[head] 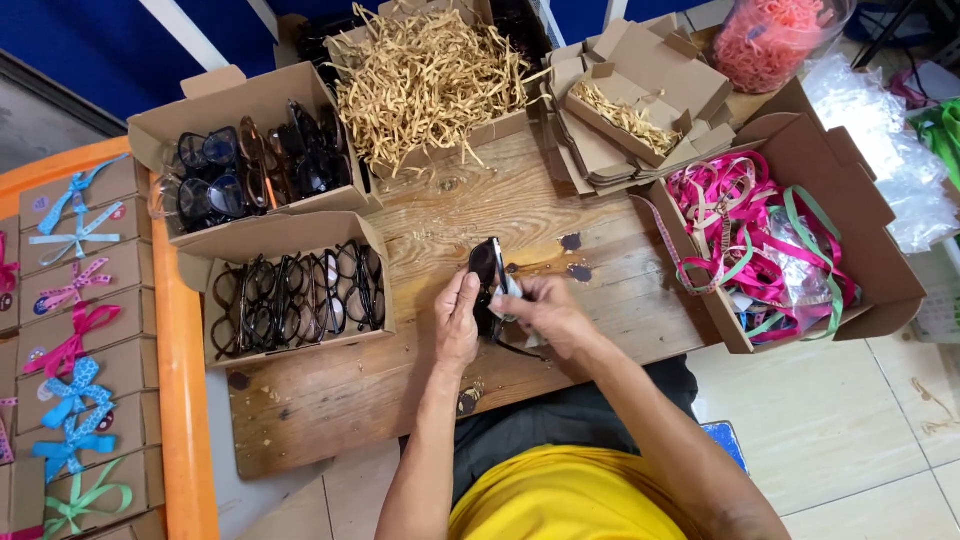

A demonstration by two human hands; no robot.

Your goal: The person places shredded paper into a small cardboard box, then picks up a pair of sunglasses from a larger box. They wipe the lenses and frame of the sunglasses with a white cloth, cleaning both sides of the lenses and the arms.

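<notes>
sunglasses (487, 275) over wooden table (420, 370)

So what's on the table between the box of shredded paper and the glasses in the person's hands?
Bare wooden table in the head view; only stray strands lie below the shredded-paper box, above the black glasses.

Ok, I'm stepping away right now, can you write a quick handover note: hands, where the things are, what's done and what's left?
Left hand: holds the dark glasses upright over the wooden table.
Right hand: presses a small pale cloth against a lens.
Stock: two open boxes of glasses at left, paper shred box behind, flat cardboard boxes and ribbon box at right.
Done: ribbon-tied boxes stacked far left.
Left: this pair is unboxed; many glasses remain in both boxes.
</notes>
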